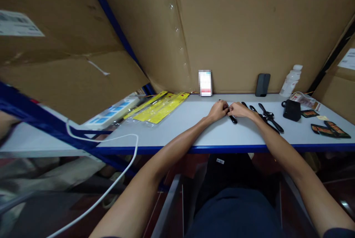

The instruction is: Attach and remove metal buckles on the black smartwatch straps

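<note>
My left hand [219, 110] and my right hand [237, 110] meet above the table, both with fingers closed around a slim black item [233, 119]. Its rounded lower end sticks out below my fingers; the rest is hidden by them, so I cannot make out its exact kind. Just right of my right hand lie several similar long black pieces [270, 118], crossing one another. Off to the left of my hands, flat yellow cards in clear plastic packaging [161, 108] are spread on the tabletop.
A lit phone [205, 82] and a dark phone [263, 85] lean against the cardboard wall [235, 27]. At right stand a bottle [290, 81] and a black case [291, 110], near dark printed packets [331, 130]. A white power strip [111, 112] and a white cable [135, 142] are at left.
</note>
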`<move>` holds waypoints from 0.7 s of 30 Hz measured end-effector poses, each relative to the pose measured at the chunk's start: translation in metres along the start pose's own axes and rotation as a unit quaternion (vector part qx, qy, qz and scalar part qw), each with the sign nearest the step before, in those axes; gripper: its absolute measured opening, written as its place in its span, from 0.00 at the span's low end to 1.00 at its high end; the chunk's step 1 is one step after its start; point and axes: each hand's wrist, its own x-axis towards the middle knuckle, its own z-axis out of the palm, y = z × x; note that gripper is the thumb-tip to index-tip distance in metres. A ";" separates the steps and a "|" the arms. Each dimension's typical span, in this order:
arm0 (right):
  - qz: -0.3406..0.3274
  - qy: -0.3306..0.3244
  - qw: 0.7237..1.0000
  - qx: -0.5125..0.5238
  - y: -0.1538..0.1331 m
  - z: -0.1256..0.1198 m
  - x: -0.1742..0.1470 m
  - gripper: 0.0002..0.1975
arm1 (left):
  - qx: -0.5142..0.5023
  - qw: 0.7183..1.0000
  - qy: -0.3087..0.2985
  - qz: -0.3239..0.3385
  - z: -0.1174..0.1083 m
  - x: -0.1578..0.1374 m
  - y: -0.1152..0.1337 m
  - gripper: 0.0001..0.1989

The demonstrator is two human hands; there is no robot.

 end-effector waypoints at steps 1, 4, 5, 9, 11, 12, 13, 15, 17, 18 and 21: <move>-0.003 0.000 1.000 -0.007 0.000 0.000 -0.001 0.14 | 0.011 1.000 -0.003 -0.002 -0.001 -0.003 0.000 0.07; -0.019 -0.006 0.999 -0.028 -0.003 0.000 -0.004 0.14 | 0.024 0.999 -0.018 -0.012 -0.008 -0.010 0.000 0.08; -0.024 -0.007 0.999 -0.036 -0.005 0.000 -0.005 0.14 | 0.024 0.999 -0.020 -0.021 -0.012 -0.012 0.003 0.08; -0.044 -0.016 0.997 -0.062 -0.013 0.000 -0.011 0.17 | 0.021 0.997 0.081 0.001 -0.037 -0.031 0.029 0.12; -0.052 -0.022 0.996 -0.072 -0.018 -0.002 -0.015 0.17 | 0.004 0.985 0.134 0.106 -0.048 -0.061 0.052 0.09; -0.056 -0.027 0.995 -0.076 -0.021 -0.004 -0.017 0.17 | -0.009 0.977 0.121 0.176 -0.051 -0.083 0.063 0.08; -0.055 -0.031 0.995 -0.082 -0.025 -0.006 -0.019 0.17 | -0.020 0.967 0.082 0.242 -0.051 -0.109 0.074 0.09; -0.057 -0.034 0.993 -0.093 -0.032 -0.011 -0.025 0.17 | -0.032 0.920 -0.098 0.379 -0.041 -0.168 0.085 0.09; -0.057 -0.049 0.991 -0.112 -0.039 -0.015 -0.030 0.18 | -0.011 0.898 -0.264 0.351 -0.023 -0.222 0.079 0.09; -0.056 -0.054 0.990 -0.116 -0.042 -0.016 -0.032 0.19 | 0.003 0.891 -0.335 0.307 -0.016 -0.243 0.070 0.08; -0.054 -0.056 0.991 -0.110 -0.048 -0.018 -0.036 0.19 | 0.056 0.905 -0.421 0.039 -0.006 -0.266 0.035 0.08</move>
